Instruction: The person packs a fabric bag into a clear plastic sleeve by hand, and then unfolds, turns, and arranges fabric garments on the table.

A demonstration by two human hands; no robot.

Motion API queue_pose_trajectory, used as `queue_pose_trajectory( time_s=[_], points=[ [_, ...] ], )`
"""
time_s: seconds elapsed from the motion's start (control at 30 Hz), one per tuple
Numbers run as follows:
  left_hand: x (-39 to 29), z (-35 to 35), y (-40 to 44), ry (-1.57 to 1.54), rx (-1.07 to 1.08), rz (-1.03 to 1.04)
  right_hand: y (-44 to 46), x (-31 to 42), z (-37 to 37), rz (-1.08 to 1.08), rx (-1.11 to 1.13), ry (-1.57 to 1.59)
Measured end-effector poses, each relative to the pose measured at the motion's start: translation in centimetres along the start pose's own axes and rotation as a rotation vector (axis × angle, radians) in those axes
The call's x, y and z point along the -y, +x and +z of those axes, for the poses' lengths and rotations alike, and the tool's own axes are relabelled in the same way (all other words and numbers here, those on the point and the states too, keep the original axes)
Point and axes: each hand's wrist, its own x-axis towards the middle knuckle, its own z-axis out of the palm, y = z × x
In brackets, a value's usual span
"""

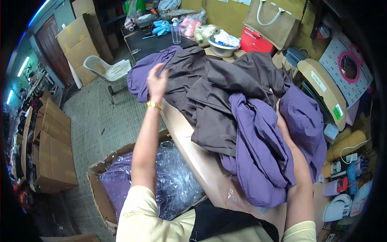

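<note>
A large heap of dark brown fabric (213, 76) lies across the table, bunched together with purple fabric (258, 149). My left hand (157, 82), with a gold watch or bracelet at its wrist, is over the far left of the heap, beside a purple fold (141, 76). Its fingers look apart and slightly bent, with nothing seen in them. My right forearm passes between two purple folds. Only a little of my right hand (274, 97) shows among the cloth; its fingers are hidden.
On the floor at my left stands an open cardboard box (96, 189) with clear plastic (177, 177) and purple material inside. A white plastic chair (107, 70) is farther back. A bottle (176, 32) and metal basin (221, 47) stand behind the heap. Stationery crowds the right side.
</note>
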Motion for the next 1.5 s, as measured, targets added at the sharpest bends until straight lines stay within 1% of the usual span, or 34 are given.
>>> queue_pose_trajectory(
  time_s=[0.03, 0.07, 0.13, 0.17, 0.2, 0.27, 0.33, 0.37, 0.4, 0.43, 0.47, 0.5, 0.53, 0.6, 0.67, 0.7, 0.77, 0.8, 0.83, 0.87, 0.93, 0.97, 1.0, 1.03, 1.07, 1.1, 1.13, 1.2, 1.27, 1.33, 1.37, 1.4, 1.43, 1.5],
  points=[
    [6.4, -1.1, 0.4, 0.279, -0.059, 0.008, -0.2, 1.1, -0.3, 0.028, 0.007, 0.055],
    [9.8, -1.1, 1.2, 0.552, -0.124, 0.02, -0.9, 1.3, 0.0, 0.047, 0.005, 0.102],
    [9.0, 0.2, 0.9, 0.836, -0.05, -0.505, -0.4, 1.8, -0.2, 0.059, -0.007, 0.16],
    [7.9, -0.6, 1.3, 0.643, 0.217, -0.667, 0.1, 1.9, -0.3, 0.062, -0.012, 0.178],
    [8.7, -0.1, 1.7, 0.636, 0.217, -0.667, 0.1, 2.0, -0.3, 0.064, -0.015, 0.195],
    [12.7, 2.1, 2.5, 0.678, 0.472, -0.47, -0.3, 2.0, -0.4, 0.066, -0.018, 0.229],
    [13.6, 6.1, 2.0, 0.56, 0.498, -0.365, -0.3, 1.9, -0.4, 0.072, -0.018, 0.271],
    [13.2, 8.3, 1.3, 0.478, 0.515, -0.233, -0.2, 1.9, -0.5, 0.072, -0.019, 0.285],
    [13.6, 10.8, 0.6, 0.225, 0.656, -0.285, -0.3, 1.8, -0.6, 0.07, -0.025, 0.304],
    [13.8, 13.7, 0.2, 0.267, 0.744, -0.177, -0.3, 1.8, -0.7, 0.067, -0.032, 0.324],
    [11.8, 15.4, -0.6, 0.053, 0.814, -0.138, -0.4, 1.6, -0.8, 0.066, -0.037, 0.341],
    [10.5, 15.5, 0.0, -0.029, 0.952, 0.002, -0.7, 1.4, -1.0, 0.062, -0.049, 0.361],
    [10.0, 15.8, 1.1, -0.032, 0.952, 0.005, 0.0, 1.2, -0.9, 0.056, -0.057, 0.385],
    [9.4, 16.7, 4.6, 0.037, 0.95, 0.331, -0.4, 0.1, -0.2, 0.035, -0.091, 0.463],
    [2.3, 14.9, 8.0, 0.179, 0.778, 0.121, 0.5, -0.7, 0.1, 0.017, -0.115, 0.53],
    [-5.1, 11.9, 9.7, 0.2, 0.713, 0.014, 0.3, -1.0, 0.4, 0.001, -0.142, 0.59],
    [-12.8, 9.7, 13.4, 0.094, 0.442, 0.063, 0.4, -1.5, 0.7, -0.039, -0.182, 0.702],
    [-12.7, 10.8, 16.6, -0.214, 0.479, 0.126, 0.0, -1.5, 0.7, -0.063, -0.203, 0.771],
    [-18.6, 9.1, 16.2, -0.218, 0.496, 0.108, -0.2, -0.6, -0.6, -0.058, -0.205, 0.774],
    [-23.4, 8.3, 15.7, -0.295, 0.539, 0.433, -0.2, -0.1, -2.5, 0.015, -0.081, 0.634],
    [-30.4, 7.4, 12.3, -0.161, 0.739, 0.442, 1.1, 0.5, -7.4, 0.151, 0.166, 0.341],
    [-32.8, 7.1, 9.3, -0.251, 0.811, 0.693, 1.8, -1.1, -9.1, -0.004, 0.129, 0.606],
    [-37.5, 4.7, 5.8, 0.336, 1.069, 0.441, 1.0, -0.3, -12.0, 0.126, -0.061, 0.91],
    [-34.4, 6.8, 2.7, 0.007, 0.909, 0.966, 1.4, -2.4, -13.9, 0.572, -0.076, 1.7],
    [-35.1, 5.0, -1.3, -0.079, 0.895, 1.124, -0.7, 1.4, -19.0, 0.134, -0.386, 1.801],
    [-35.2, 3.5, -2.7, -0.087, 0.895, 1.126, 0.5, -6.4, -18.5, 0.033, -0.286, 1.894],
    [-34.7, 1.4, -3.3, -0.15, 0.848, 1.006, -1.6, -2.9, -22.6, 0.141, -0.516, 1.897],
    [-33.1, -2.4, -3.5, -0.271, 0.761, 0.755, -4.2, -1.3, -26.4, 0.146, -0.571, 1.84],
    [-28.5, -2.3, -5.1, 0.203, 0.162, 0.513, -5.8, -0.6, -27.9, -0.106, -0.346, 1.369],
    [-19.4, 0.2, -6.1, 0.142, 0.311, 0.187, -5.8, 3.4, -28.5, -0.059, -0.157, 1.026],
    [-16.3, 2.1, -6.7, -0.104, 0.397, -0.123, -4.9, 5.5, -27.4, -0.026, -0.163, 0.942],
    [-14.8, 3.2, -6.6, -0.347, 0.474, -0.432, -3.4, 6.7, -26.5, -0.079, -0.231, 0.686],
    [-14.9, 3.7, -5.8, -0.348, 0.48, -0.429, -1.5, 7.2, -25.1, -0.035, -0.286, 0.656],
    [-15.2, 4.4, -4.5, -0.508, 0.43, -0.713, 2.4, 8.6, -23.9, 0.154, -0.39, 0.8]
  ],
)
